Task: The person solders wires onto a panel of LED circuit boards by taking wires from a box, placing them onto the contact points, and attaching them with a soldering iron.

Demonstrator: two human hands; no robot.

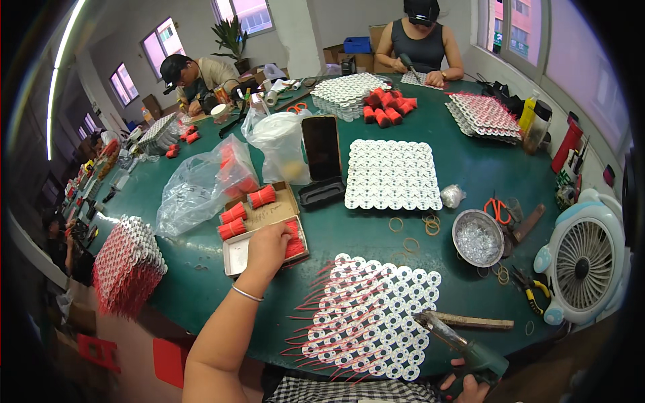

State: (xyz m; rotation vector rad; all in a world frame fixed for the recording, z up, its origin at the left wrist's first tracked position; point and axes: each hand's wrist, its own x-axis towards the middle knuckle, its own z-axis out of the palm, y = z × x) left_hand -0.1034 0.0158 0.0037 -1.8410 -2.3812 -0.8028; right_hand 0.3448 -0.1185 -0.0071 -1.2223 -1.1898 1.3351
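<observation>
My left hand (pixel 269 250) reaches over an open cardboard box, its fingers pinched together at the short red wires (pixel 294 242) inside; the fingertips are partly hidden. Bundled red wires (pixel 262 196) lie on the box's flap (pixel 270 216). At the lower right, my right hand (pixel 470 389) is wrapped round the grip of a green soldering gun (pixel 485 366). Its metal tip end lies by a wooden stick (pixel 470 320). Before me lies a panel of round white circuit boards (pixel 396 316), with red wires attached across its left part and trailing off leftward.
Around the green table (pixel 329 232) stand a phone (pixel 322 148) on a holder, a stack of white panels (pixel 393 174), a metal bowl (pixel 478 238), pliers (pixel 531 290) and a fan (pixel 583 258). A wired panel stack (pixel 129 258) sits at the left edge. Two people work across the table.
</observation>
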